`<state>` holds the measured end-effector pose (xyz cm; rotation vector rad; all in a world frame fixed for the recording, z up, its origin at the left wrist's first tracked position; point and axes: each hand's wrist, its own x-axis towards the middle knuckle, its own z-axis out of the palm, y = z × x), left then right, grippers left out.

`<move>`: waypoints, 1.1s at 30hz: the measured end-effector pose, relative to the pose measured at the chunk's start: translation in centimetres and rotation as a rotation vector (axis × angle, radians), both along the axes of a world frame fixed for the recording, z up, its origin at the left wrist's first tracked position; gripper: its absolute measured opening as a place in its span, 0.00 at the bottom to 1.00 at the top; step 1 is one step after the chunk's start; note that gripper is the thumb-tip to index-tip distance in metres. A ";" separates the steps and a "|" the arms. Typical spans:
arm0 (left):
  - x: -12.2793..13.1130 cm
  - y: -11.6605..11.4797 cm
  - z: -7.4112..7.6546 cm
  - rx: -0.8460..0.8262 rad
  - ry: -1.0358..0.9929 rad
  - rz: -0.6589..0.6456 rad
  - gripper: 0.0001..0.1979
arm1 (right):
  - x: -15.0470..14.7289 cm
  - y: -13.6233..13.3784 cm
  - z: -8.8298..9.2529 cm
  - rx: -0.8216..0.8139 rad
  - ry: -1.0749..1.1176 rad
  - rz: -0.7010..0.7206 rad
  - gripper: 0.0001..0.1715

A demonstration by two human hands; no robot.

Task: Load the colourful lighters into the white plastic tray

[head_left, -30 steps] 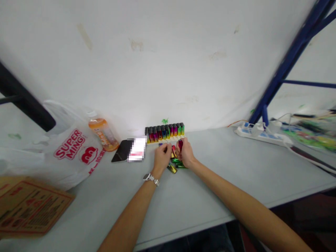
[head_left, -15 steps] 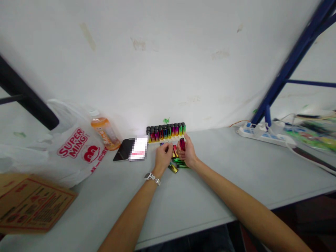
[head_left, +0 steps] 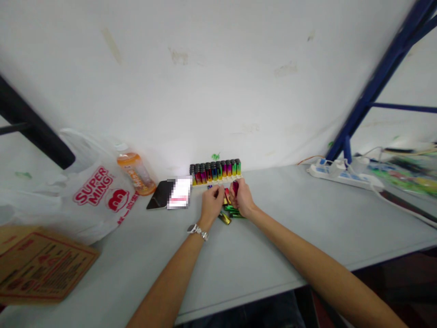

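Note:
Several shiny, many-coloured lighters (head_left: 215, 172) with dark tops stand upright in rows in a white tray (head_left: 228, 180) against the wall. In front of it more lighters lie loose in a small pile (head_left: 232, 211), green, red and gold. My right hand (head_left: 243, 197), right of the pile, is closed round a dark red lighter (head_left: 235, 186) held upright. My left hand (head_left: 212, 201), with a silver watch on its wrist, is curled at the pile's left side, thumb and fingers together. Whatever its fingers hold, if anything, is hidden. A small blue piece (head_left: 209, 187) shows just beyond them.
Left of the tray lie a black phone (head_left: 160, 195) and a blurred-out white item (head_left: 179, 193). Farther left are an orange drink bottle (head_left: 136, 173), a white plastic bag (head_left: 92, 200) and a cardboard box (head_left: 48, 264). A power strip (head_left: 344, 175) lies at the right.
The fingers of my right hand have closed further round the dark red lighter, the raised finger folding in. My left hand has stayed almost still.

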<state>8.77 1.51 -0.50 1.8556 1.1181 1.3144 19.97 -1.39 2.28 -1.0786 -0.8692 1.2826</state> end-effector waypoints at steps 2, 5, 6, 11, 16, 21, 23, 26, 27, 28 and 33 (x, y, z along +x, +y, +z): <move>0.0 0.0 0.0 0.002 0.003 0.001 0.21 | 0.0 0.0 0.0 -0.039 0.047 -0.035 0.28; 0.0 0.0 0.0 0.005 0.011 0.010 0.21 | 0.2 0.1 -0.1 -0.048 0.105 0.027 0.33; 0.0 0.0 0.0 0.007 0.011 0.011 0.21 | 0.3 0.2 -0.1 -0.028 0.116 0.054 0.34; -0.1 0.1 0.0 -0.008 -0.001 0.022 0.20 | 1.1 0.8 -0.1 0.087 0.107 0.032 0.33; -0.3 0.2 -0.1 -0.014 -0.009 0.050 0.20 | 2.4 1.7 -0.4 0.216 -0.068 -0.051 0.30; -0.2 0.3 -0.4 -0.023 -0.012 0.044 0.20 | 3.9 3.2 -0.5 0.410 -0.393 0.009 0.22; -0.2 0.3 -0.5 -0.027 -0.009 0.045 0.20 | 4.4 4.1 -0.1 0.483 -0.556 0.032 0.20; -0.3 0.3 -0.5 -0.042 -0.005 0.053 0.20 | 5.0 5.6 0.6 0.577 -0.761 0.045 0.15; -0.4 0.3 -0.5 -0.046 -0.005 0.057 0.20 | 5.1 6.2 0.9 0.592 -0.780 0.044 0.13; -0.4 0.3 -0.5 -0.047 -0.007 0.061 0.20 | 5.2 6.8 1.1 0.597 -0.775 0.047 0.12; -0.7 0.3 -0.5 -0.050 -0.002 0.078 0.20 | 5.6 9.7 1.2 0.566 -0.755 0.067 0.11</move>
